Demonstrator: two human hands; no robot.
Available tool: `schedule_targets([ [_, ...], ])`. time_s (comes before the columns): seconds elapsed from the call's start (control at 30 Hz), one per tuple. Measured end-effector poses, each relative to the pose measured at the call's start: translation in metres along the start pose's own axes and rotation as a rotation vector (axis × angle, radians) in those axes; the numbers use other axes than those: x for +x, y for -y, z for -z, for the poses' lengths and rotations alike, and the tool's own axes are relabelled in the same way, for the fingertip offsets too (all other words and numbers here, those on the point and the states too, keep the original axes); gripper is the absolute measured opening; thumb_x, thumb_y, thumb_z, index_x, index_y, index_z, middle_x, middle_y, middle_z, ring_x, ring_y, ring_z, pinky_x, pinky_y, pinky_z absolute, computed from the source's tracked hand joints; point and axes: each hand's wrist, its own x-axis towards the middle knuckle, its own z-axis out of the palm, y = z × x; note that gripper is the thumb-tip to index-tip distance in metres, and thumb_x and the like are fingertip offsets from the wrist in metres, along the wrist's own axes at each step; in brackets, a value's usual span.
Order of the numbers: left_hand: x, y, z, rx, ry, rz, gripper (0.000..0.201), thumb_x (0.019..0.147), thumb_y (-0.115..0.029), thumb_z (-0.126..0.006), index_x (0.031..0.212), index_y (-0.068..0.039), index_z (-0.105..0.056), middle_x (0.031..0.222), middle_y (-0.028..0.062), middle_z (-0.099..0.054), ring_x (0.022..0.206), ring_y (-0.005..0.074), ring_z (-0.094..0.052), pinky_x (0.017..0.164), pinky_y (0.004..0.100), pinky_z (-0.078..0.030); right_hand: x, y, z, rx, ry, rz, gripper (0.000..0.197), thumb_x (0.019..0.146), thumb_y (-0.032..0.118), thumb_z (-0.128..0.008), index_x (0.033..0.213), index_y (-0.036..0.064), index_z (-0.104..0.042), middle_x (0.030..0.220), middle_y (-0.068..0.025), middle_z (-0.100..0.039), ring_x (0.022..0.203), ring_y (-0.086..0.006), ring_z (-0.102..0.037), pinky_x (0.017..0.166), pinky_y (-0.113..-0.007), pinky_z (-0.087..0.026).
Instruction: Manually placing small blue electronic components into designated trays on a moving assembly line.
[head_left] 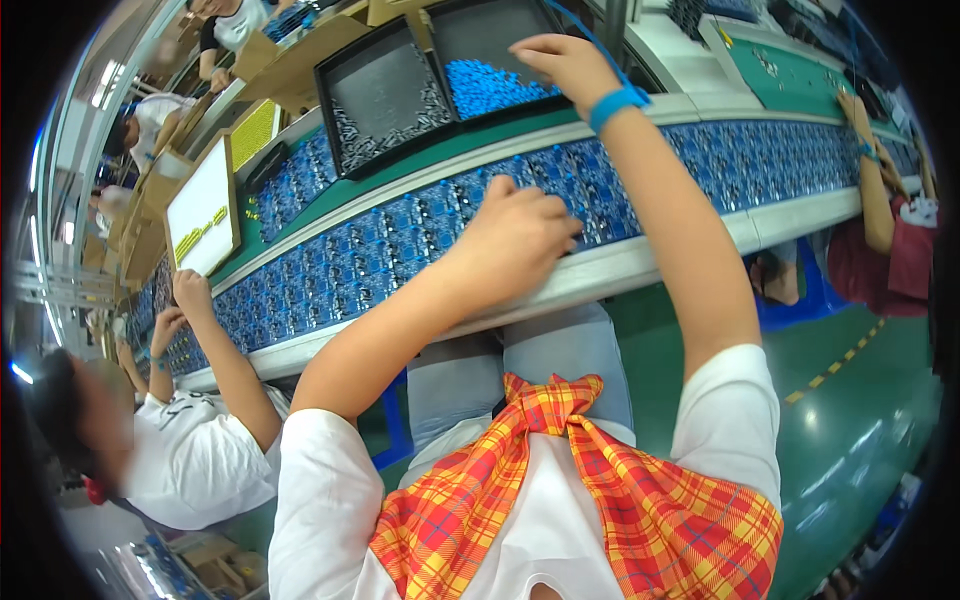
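My left hand (517, 238) is closed over the near side of a long row of blue circuit boards (390, 240), with its fingers curled under. Whatever those fingers hold, if anything, is hidden. Farther right, my right hand (575, 68) hangs above a black tray (490, 35) of small blue components (490, 88). Its fingers are stretched out, bent a little downward and partly apart, and no part shows between them. Around the right wrist runs a blue strap (615, 105) with a cord.
Left of the blue parts, another black tray (375, 80) contains small dark components. A white board (203, 210) with yellow pieces stands farther left. The boards lie along a pale-edged bench (600, 270). Co-workers' hands (192, 292) are at the left, and another's hand (855, 112) at the right.
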Motion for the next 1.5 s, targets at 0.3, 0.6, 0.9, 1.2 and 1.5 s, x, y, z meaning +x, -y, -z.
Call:
schedule_targets([
  [0.3,-0.068,0.16,0.061,0.274,-0.098,0.727,0.011,0.081,-0.023,-0.069,0.088,-0.017,-0.075,0.085,0.0033,-0.07,0.094,0.027,-0.061,0.081,0.0445,-0.036,-0.077,0.025,0.105,-0.154,0.106,-0.315,0.024,0.088,0.018,-0.069,0.106,0.0033,-0.071,0.095,-0.0017,-0.068,0.086,-0.0106,-0.06,0.077,-0.025,-0.048],
  [0.6,-0.055,0.183,0.043,0.369,0.02,0.617,0.016,0.086,-0.024,-0.066,0.089,-0.011,-0.074,0.088,0.0044,-0.07,0.093,0.0255,-0.06,0.082,0.0443,-0.035,-0.099,0.028,0.071,-0.474,0.195,-0.206,0.014,0.085,0.009,-0.068,0.096,0.0014,-0.071,0.086,-0.0042,-0.068,0.079,-0.0127,-0.062,0.073,-0.027,-0.05],
  [0.9,-0.053,0.148,0.034,0.225,-0.349,0.506,0.013,0.088,-0.019,-0.063,0.086,-0.011,-0.073,0.087,0.0046,-0.07,0.093,0.0243,-0.062,0.082,0.0446,-0.036,-0.081,0.017,0.053,-0.855,0.299,0.102,0.007,0.081,0.007,-0.064,0.085,0.003,-0.068,0.083,-0.0144,-0.067,0.081,-0.0325,-0.064,0.074,-0.039,-0.051],
  [1.2,-0.014,0.082,0.022,-0.379,-0.171,0.42,0.012,0.084,-0.011,-0.068,0.094,-0.005,-0.07,0.093,0.0111,-0.069,0.082,0.0257,-0.065,0.075,0.0327,-0.048,-0.076,0.019,0.055,-0.945,0.394,0.253,0.005,0.082,0.006,-0.061,0.083,0.0026,-0.065,0.083,-0.0144,-0.063,0.086,-0.0354,-0.06,0.076,-0.043,-0.048],
  [1.5,0.027,0.052,-0.007,-0.56,-0.136,0.397,0.012,0.086,-0.01,-0.065,0.096,-0.004,-0.07,0.09,0.0102,-0.071,0.083,0.0262,-0.066,0.076,0.0326,-0.05,-0.085,0.01,0.05,-1.034,0.304,0.31,0.006,0.082,0.006,-0.06,0.08,0.0027,-0.064,0.082,-0.0175,-0.063,0.087,-0.0364,-0.061,0.078,-0.044,-0.048],
])
